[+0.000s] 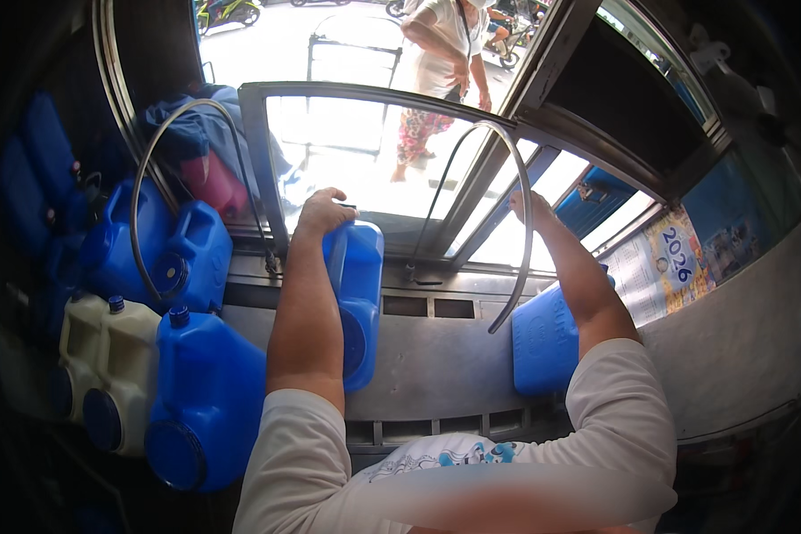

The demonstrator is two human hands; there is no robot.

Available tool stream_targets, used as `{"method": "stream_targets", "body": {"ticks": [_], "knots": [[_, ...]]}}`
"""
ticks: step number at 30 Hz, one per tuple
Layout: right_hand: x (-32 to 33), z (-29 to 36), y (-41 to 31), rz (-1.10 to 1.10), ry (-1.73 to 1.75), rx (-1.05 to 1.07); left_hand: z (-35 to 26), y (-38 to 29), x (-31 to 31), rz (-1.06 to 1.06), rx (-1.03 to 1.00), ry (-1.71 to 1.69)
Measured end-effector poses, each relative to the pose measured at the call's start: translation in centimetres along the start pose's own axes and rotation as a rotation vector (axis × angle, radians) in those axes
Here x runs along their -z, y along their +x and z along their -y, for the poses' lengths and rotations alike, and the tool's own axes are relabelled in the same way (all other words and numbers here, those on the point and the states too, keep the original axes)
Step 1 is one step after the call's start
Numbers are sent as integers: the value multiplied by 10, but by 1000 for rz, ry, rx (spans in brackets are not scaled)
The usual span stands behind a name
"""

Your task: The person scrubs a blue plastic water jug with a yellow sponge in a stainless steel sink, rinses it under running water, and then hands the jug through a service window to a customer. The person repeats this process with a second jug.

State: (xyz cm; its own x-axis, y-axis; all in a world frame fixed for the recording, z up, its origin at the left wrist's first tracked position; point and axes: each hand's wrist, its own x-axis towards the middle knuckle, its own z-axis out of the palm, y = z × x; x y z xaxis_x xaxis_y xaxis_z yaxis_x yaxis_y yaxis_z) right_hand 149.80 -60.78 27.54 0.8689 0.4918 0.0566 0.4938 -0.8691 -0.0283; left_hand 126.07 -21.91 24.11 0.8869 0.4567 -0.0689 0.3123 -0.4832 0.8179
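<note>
Before me, a blue plastic water jug [360,267] stands upright on the metal counter [434,360]. My left hand [324,212] is at the jug's top, thumb by its dark cap; part of the grip is hidden. Over to the right, my right hand [532,205] has its fingers at the metal frame of a sliding window [500,230]. Below my right forearm sits another blue jug [546,340], with raised lettering on its side. A curved filling hose [526,200] arches between the two jugs, its free end hanging above the counter.
More blue jugs [207,394] and cream jugs [130,367] crowd the left. A second curved hose [137,193] arches above them. Through the window I see a person [440,60] beside a metal hand cart [354,50]. A calendar [667,260] hangs on the right wall.
</note>
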Motion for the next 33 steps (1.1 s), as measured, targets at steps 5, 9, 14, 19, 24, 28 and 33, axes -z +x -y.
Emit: {"method": "stream_targets", "body": {"ticks": [5, 9, 14, 19, 24, 28, 33], "knots": [[-10, 20, -12, 114, -92, 99, 15, 14, -5, -32, -11, 51], [-19, 2, -12, 153, 125, 26, 6, 11, -9, 31, 13, -61], [-9, -16, -21, 403, 759, -253, 7, 11, -5, 55, 46, -53], [-4, -27, -34, 409, 626, -177, 7, 8, -3, 35, 21, -52], [-21, -55, -27, 477, 722, -274, 22, 20, -9, -57, -80, -23], [-30, -70, -25, 461, 786, -350, 17, 16, -9, -84, -100, -20], [-27, -62, -23, 398, 725, -386, 11, 9, -2, -93, -85, -12]]}}
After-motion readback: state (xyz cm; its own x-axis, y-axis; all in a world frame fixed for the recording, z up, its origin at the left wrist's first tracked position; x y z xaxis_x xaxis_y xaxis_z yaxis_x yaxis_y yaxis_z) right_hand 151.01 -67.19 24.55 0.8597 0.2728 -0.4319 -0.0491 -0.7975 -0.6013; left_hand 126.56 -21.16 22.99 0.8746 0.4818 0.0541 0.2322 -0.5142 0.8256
